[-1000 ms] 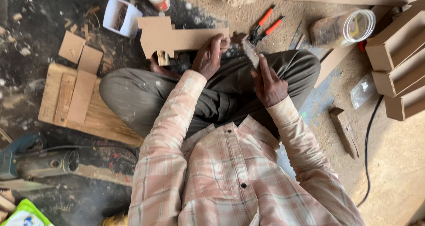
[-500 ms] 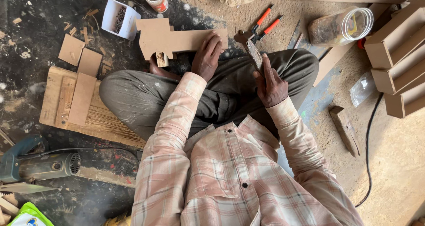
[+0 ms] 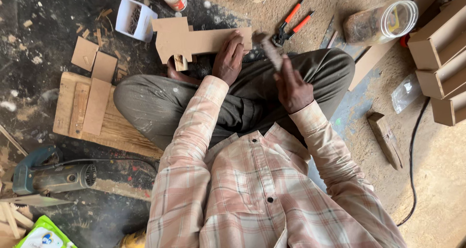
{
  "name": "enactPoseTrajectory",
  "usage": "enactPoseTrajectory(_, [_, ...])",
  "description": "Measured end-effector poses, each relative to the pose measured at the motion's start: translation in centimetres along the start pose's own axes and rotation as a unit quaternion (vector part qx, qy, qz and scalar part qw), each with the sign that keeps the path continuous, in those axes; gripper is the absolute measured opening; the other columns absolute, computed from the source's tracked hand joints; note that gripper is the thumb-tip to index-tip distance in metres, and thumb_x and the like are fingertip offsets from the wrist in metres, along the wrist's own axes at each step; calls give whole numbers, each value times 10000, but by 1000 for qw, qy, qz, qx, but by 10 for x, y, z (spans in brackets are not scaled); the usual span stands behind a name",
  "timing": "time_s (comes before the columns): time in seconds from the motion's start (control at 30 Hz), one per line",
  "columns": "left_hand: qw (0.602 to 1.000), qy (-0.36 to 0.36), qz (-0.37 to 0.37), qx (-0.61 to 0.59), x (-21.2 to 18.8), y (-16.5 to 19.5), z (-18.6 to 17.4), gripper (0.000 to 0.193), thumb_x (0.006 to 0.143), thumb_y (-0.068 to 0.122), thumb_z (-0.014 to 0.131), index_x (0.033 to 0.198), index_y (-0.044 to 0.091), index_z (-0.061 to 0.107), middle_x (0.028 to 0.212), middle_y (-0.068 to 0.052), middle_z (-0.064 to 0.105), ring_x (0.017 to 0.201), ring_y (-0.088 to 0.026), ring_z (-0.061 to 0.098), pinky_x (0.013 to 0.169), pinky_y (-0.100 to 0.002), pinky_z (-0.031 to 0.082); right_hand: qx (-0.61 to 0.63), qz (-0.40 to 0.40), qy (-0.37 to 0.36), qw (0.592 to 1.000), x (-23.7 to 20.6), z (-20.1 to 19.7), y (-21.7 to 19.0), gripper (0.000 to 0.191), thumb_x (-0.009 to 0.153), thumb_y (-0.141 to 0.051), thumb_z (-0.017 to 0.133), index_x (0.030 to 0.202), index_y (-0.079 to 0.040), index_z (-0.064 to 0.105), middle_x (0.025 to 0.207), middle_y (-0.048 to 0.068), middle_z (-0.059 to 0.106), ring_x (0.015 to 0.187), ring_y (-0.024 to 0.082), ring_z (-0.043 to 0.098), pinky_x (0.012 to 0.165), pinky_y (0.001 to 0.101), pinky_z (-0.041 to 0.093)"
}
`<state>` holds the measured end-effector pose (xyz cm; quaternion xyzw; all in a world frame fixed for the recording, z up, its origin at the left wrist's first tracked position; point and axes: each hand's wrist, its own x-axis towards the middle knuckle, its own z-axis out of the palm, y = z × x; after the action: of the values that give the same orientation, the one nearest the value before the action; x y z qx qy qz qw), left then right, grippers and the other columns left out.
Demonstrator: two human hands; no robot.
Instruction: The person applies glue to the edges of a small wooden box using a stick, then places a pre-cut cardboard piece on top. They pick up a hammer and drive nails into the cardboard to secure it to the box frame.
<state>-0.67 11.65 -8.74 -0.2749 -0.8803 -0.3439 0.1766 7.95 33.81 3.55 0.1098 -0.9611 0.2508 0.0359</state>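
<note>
- Sitting cross-legged on the floor (image 3: pixel 58 15), the person works on a flat board cutout (image 3: pixel 194 41) that lies across the knee.
- The left hand (image 3: pixel 229 58) lies flat on the cutout, fingers spread and pressing down near its right end; it grips nothing.
- The right hand (image 3: pixel 291 85) is closed round a small tool (image 3: pixel 269 49), blurred, perhaps a file or sanding block, its tip at the cutout's right edge.
- Orange-handled pliers (image 3: pixel 290 27) lie just beyond that edge; a white tub (image 3: pixel 133 19) sits near the cutout's left end, and a power saw (image 3: pixel 48 177) rests well apart by the left side.
- Risk, as I judge it: the tool works close to the left fingers, so a slip off the edge could scrape them.
- The cutout rests only on the knee; uneven pressure could tip it or snap its narrow part.
</note>
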Motion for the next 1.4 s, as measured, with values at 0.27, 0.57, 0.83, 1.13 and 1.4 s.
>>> enactPoseTrajectory(0.27, [1000, 23, 8, -9, 5, -1, 0, 186, 931, -65, 715, 1084, -93, 612, 1291, -212, 583, 1334, -378, 547, 1128, -455, 494, -14, -20, 36, 999, 1, 0, -3, 599, 1098, -182, 654, 1594, -23, 358, 1069, 203, 717, 709, 316, 707, 556, 403, 563])
enactPoseTrajectory(0.57, [999, 30, 7, -9, 7, 0, -2, 210, 917, -83, 666, 1120, -92, 615, 1281, -215, 574, 1324, -391, 539, 1116, -468, 498, -72, -33, 10, 997, 1, 7, 2, 571, 1116, -268, 627, 1600, -53, 412, 1049, 175, 709, 709, 325, 697, 565, 415, 548])
enactPoseTrajectory(0.83, [999, 25, -19, -18, 6, 2, -1, 213, 917, -95, 661, 1121, -66, 604, 1292, -186, 583, 1326, -368, 553, 1109, -443, 516, -41, -16, 11, 999, -2, 11, 6, 594, 1095, -230, 653, 1604, -65, 395, 1022, 163, 722, 736, 338, 714, 589, 423, 562])
enactPoseTrajectory(1.13, [999, 17, 2, -47, 9, 7, -10, 251, 973, -4, 672, 1196, -72, 579, 1314, -198, 547, 1345, -393, 521, 1124, -460, 480, 169, 90, 36, 981, -3, 31, 35, 607, 1125, -192, 663, 1615, -39, 340, 1057, 208, 730, 789, 257, 714, 674, 363, 571])
enactPoseTrajectory(1.4, [997, -23, -70, 8, -32, 55, -35, 248, 932, 105, 708, 1144, 6, 628, 1215, -128, 602, 1168, -321, 583, 1010, -474, 477, 542, 324, -58, 773, 36, 41, 79, 934, 959, 21, 608, 1692, -87, 39, 1006, 207, 746, 549, 135, 568, 463, 279, 450])
